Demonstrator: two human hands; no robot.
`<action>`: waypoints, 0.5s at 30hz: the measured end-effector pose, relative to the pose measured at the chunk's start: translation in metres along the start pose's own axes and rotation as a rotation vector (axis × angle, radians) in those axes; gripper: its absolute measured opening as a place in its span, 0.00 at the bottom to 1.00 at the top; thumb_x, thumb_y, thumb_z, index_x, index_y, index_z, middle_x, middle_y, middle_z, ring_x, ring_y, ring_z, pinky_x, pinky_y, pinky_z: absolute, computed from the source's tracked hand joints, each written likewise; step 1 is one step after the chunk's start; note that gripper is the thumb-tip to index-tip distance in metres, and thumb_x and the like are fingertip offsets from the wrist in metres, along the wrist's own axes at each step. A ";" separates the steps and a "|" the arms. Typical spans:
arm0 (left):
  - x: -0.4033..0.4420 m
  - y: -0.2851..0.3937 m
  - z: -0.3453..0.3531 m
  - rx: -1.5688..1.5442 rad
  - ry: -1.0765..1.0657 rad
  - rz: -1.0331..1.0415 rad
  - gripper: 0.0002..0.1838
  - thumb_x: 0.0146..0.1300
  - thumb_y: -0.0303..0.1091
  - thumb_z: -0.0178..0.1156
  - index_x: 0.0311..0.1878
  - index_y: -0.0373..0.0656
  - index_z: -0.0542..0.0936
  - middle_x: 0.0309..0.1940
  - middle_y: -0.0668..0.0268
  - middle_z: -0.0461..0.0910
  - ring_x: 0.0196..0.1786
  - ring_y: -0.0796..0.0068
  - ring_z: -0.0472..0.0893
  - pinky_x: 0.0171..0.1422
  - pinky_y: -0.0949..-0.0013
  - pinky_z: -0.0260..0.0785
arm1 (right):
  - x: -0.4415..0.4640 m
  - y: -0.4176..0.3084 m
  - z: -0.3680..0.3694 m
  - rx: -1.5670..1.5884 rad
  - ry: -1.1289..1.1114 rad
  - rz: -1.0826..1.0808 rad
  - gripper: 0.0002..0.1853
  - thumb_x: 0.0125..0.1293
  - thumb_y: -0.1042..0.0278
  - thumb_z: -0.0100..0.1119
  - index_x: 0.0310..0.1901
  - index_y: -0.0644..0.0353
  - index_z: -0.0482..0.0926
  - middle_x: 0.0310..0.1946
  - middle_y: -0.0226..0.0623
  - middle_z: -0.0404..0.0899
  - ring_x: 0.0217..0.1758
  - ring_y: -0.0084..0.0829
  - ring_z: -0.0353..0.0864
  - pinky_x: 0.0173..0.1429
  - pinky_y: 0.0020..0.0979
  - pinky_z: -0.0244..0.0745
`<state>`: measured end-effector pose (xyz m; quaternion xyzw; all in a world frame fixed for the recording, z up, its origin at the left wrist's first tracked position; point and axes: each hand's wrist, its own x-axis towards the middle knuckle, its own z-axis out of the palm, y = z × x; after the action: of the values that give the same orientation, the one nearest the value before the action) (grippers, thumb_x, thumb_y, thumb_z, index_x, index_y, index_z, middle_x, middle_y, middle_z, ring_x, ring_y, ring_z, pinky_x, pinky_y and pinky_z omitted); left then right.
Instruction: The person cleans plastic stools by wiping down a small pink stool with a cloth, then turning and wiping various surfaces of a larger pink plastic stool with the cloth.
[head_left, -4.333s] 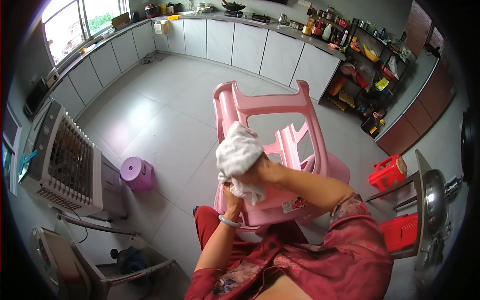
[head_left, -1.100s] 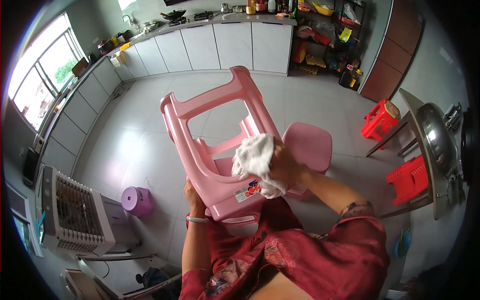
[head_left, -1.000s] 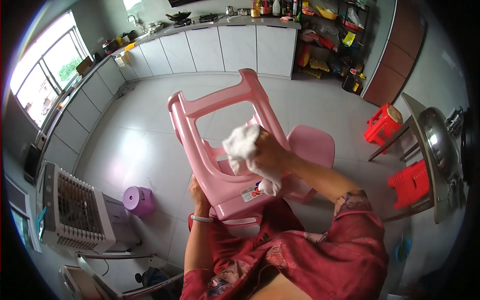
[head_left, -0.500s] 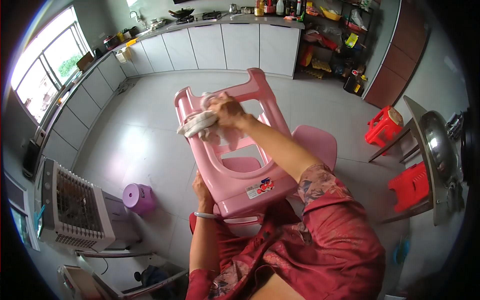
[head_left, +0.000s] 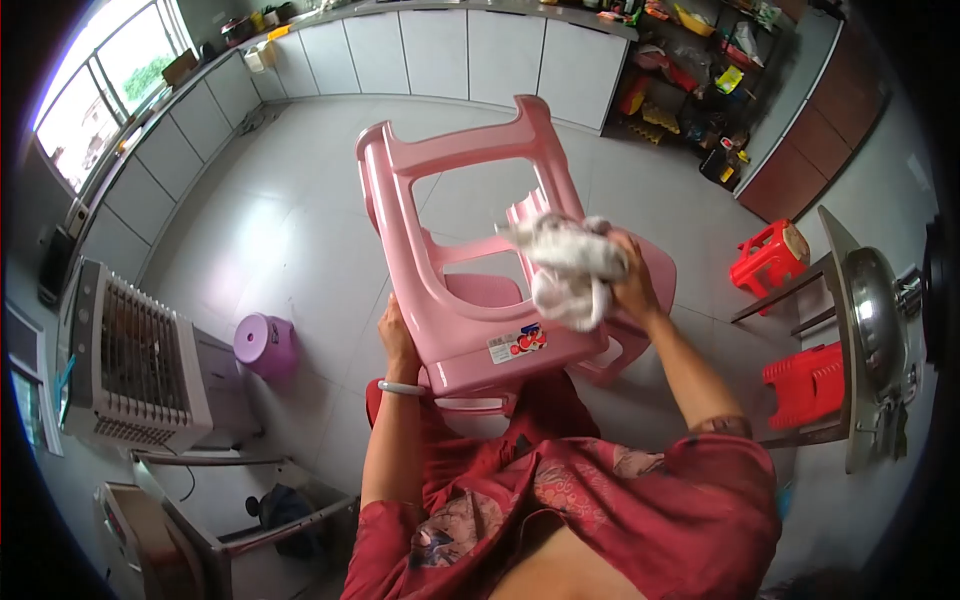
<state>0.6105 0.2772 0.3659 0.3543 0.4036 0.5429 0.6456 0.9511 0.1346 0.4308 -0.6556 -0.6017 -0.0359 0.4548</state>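
A pink plastic chair (head_left: pixel 395 240) stands tilted in front of my lap, its large opening facing me and a sticker (head_left: pixel 518 343) on its near edge. At its lower left side my left hand (head_left: pixel 398 338) grips the edge, with some fingers hidden behind the plastic. A bunched whitish cloth (head_left: pixel 572 262) hangs from my right hand (head_left: pixel 638 277), which is closed on it over the chair's right side. Whether the cloth touches the plastic there I cannot tell. More pink plastic, a flat rounded part, shows behind the right hand.
A purple stool (head_left: pixel 265 343) and an air cooler (head_left: pixel 140 360) stand on the left. To the right are a red stool (head_left: pixel 768 252), another red plastic piece (head_left: pixel 805 385) and a table with a metal wok lid or pan (head_left: pixel 872 315). White cabinets (head_left: pixel 435 55) line the back.
My right hand has carried the cloth from the chair's upper left bar across to its right side. My left hand keeps its hold on the edge. The view has tipped downward slightly.
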 end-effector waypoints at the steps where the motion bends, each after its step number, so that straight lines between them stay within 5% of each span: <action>1: 0.000 0.000 0.001 -0.035 0.004 -0.019 0.23 0.76 0.44 0.45 0.46 0.30 0.80 0.37 0.59 0.82 0.34 0.72 0.81 0.37 0.67 0.76 | -0.021 -0.029 -0.009 -0.073 -0.041 -0.033 0.21 0.52 0.69 0.65 0.50 0.63 0.77 0.52 0.45 0.75 0.60 0.49 0.71 0.63 0.45 0.66; 6: 0.006 -0.003 0.002 -0.026 -0.012 -0.027 0.23 0.77 0.44 0.46 0.46 0.31 0.80 0.37 0.61 0.82 0.35 0.73 0.80 0.37 0.66 0.76 | -0.077 -0.130 0.004 -0.114 -0.326 -0.233 0.25 0.51 0.58 0.66 0.49 0.62 0.77 0.55 0.44 0.72 0.63 0.53 0.66 0.65 0.53 0.60; 10: 0.012 -0.014 -0.009 0.011 -0.202 0.141 0.21 0.77 0.44 0.46 0.47 0.35 0.80 0.39 0.63 0.82 0.39 0.71 0.81 0.39 0.65 0.77 | -0.050 -0.182 0.068 0.003 -0.295 -0.487 0.26 0.51 0.59 0.64 0.51 0.63 0.76 0.58 0.49 0.71 0.65 0.55 0.66 0.67 0.54 0.62; 11: 0.010 -0.014 -0.006 -0.259 -0.202 -0.042 0.20 0.76 0.44 0.47 0.48 0.36 0.80 0.39 0.63 0.82 0.39 0.70 0.82 0.40 0.65 0.78 | -0.036 -0.186 0.087 0.019 -0.349 -0.469 0.25 0.51 0.63 0.63 0.52 0.61 0.76 0.59 0.48 0.70 0.67 0.55 0.65 0.69 0.54 0.61; 15: 0.011 -0.049 -0.034 -0.740 -0.229 -0.152 0.24 0.75 0.47 0.45 0.60 0.37 0.75 0.49 0.57 0.81 0.46 0.62 0.82 0.49 0.62 0.78 | 0.025 -0.188 0.173 -0.023 -0.273 -0.366 0.26 0.49 0.68 0.59 0.54 0.60 0.76 0.61 0.49 0.70 0.69 0.54 0.64 0.72 0.53 0.58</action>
<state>0.6011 0.2813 0.3062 0.1250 0.1312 0.5592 0.8090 0.7166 0.2380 0.4484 -0.5395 -0.7661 -0.0358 0.3474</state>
